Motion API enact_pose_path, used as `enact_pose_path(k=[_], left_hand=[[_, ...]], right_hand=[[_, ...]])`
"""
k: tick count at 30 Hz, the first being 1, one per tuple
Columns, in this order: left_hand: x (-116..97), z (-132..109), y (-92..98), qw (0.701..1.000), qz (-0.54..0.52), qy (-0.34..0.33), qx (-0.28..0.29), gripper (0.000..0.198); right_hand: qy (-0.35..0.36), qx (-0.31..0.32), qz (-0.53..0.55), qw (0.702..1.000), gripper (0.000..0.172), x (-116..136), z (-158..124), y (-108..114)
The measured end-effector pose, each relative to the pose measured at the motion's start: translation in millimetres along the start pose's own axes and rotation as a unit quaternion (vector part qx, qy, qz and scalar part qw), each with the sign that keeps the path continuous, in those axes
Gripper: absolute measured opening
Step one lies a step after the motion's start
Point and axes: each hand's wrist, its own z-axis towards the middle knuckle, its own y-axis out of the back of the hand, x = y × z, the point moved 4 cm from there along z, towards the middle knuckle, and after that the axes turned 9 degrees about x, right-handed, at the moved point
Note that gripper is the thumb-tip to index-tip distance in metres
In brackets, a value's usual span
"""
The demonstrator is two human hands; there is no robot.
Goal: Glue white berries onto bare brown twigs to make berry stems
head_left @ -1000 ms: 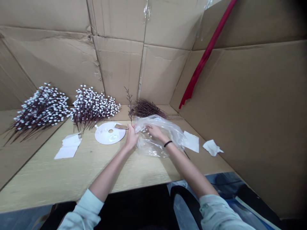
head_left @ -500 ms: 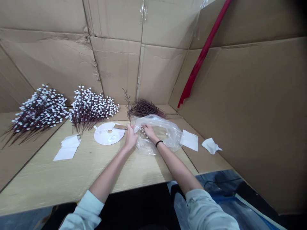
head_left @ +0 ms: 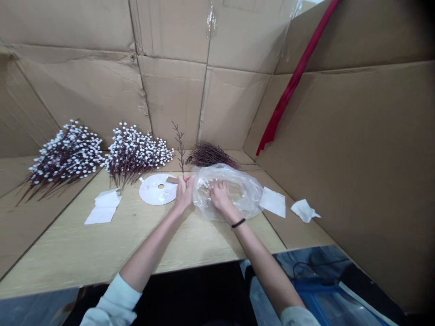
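Note:
My left hand (head_left: 184, 194) is closed around the lower end of a bare brown artificial twig (head_left: 180, 147), which stands nearly upright. Beside it lies a clear plastic bag (head_left: 249, 206), its mouth spread open on the table. My right hand (head_left: 220, 197) reaches into the bag, fingers apart and close to some small white berries (head_left: 206, 184). Whether a fingertip touches a berry is too small to tell. Left of my left hand is a white disc (head_left: 151, 194) with a centre hole and clear blobs on it.
Two bunches of white-berried twigs (head_left: 70, 151) (head_left: 136, 151) lie at the back left. A pile of bare twigs (head_left: 214, 155) is behind the bag. White papers (head_left: 103, 207) (head_left: 273, 202) and a crumpled tissue (head_left: 303, 210) lie around. Cardboard walls (head_left: 173, 99) enclose the table; a red ribbon (head_left: 288, 93) hangs right.
My right hand has shifted slightly right inside the bag, and its fingers have spread. My left hand still holds the twig, now leaning a little more left. The view has shifted slightly.

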Motion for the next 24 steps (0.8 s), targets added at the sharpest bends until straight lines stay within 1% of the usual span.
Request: enact_pose_path(k=[2,4,6,8,9,11,12,13,15,18,21,24], left_hand=[[-2.5,-2.5,11.4,1.000,0.008,-0.013,-0.019,0.035],[-5.7,-4.0,23.9,0.999,0.016,-0.026,-0.034,0.039],[-9.3,-4.5,38.7,0.997,0.023,-0.037,-0.057,0.040],[-13.4,-4.5,56.3,0.994,0.024,-0.056,-0.091,0.039],[-15.1,-4.6,65.8,0.992,0.023,-0.067,-0.107,0.037],[-17.4,-4.8,84.1,0.989,0.020,-0.087,-0.121,0.035],[-18.0,-5.4,93.2,0.987,0.020,-0.098,-0.129,0.034],[-18.1,-6.2,101.6,0.985,0.022,-0.107,-0.130,0.033],[-16.7,-8.3,115.8,0.985,0.028,-0.117,-0.124,0.030],[-11.7,-11.5,131.7,0.986,0.037,-0.117,-0.112,0.028],[-6.6,-12.1,142.5,0.988,0.040,-0.116,-0.099,0.026],[-3.7,-10.8,149.0,0.988,0.072,-0.113,-0.079,0.024]], right_hand=[[0.001,0.010,-0.042,0.999,0.048,11.6,-24.3,6.1],[0.033,0.014,-0.053,0.998,0.042,30.3,-49.5,15.0],[0.044,0.004,-0.014,0.999,0.037,51.3,-70.2,23.2],[0.105,0.013,0.046,0.993,0.037,78.1,-80.5,22.5],[0.143,0.027,0.069,0.987,0.036,91.9,-80.3,17.6],[0.195,0.058,0.079,0.976,0.034,115.1,-68.2,0.3],[0.208,0.058,0.074,0.974,0.032,123.5,-56.7,-9.6],[0.204,0.053,0.063,0.976,0.031,129.1,-42.0,-19.6],[0.184,0.022,0.036,0.982,0.030,134.2,-8.6,-35.9],[0.142,-0.032,-0.021,0.989,0.037,131.2,36.1,-49.3],[0.109,-0.008,-0.045,0.993,0.045,122.1,63.4,-59.5],[0.110,0.013,-0.046,0.993,0.043,115.0,74.2,-66.7]])
